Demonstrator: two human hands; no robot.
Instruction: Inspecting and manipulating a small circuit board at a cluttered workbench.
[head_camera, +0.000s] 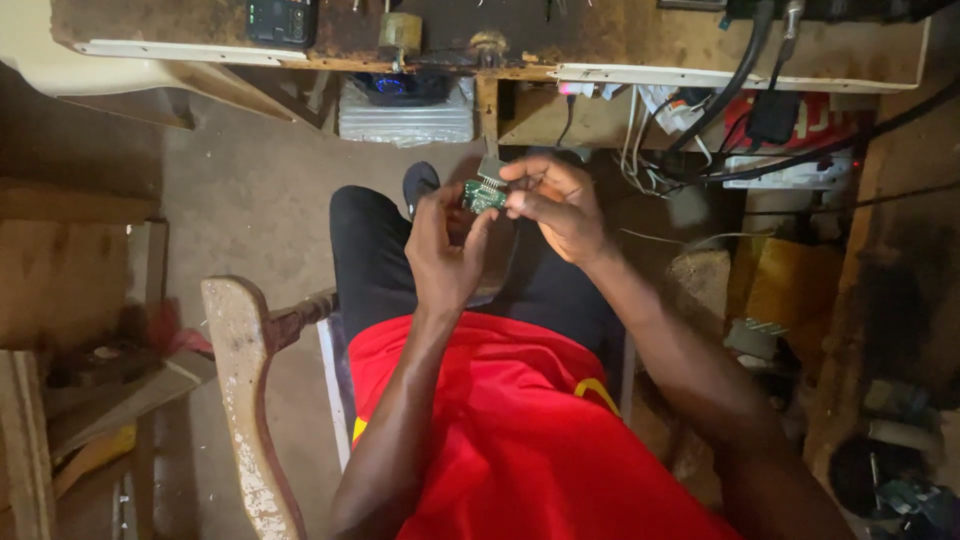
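Observation:
Both of my hands hold a small green circuit board (483, 194) in front of me, above my lap. My left hand (445, 250) grips its lower left side with fingertips. My right hand (558, 205) pinches the board's right edge from above, thumb and fingers closed on it. A grey comb-like part (490, 169) sticks up from the board's top. I am seated in a red shirt and black trousers.
A worn wooden workbench edge (330, 52) runs across the top, with a dark device (282, 20) on it. Cables and a white power strip (790, 172) hang at upper right. A wooden chair arm (240, 380) stands at left. Clutter fills the right floor.

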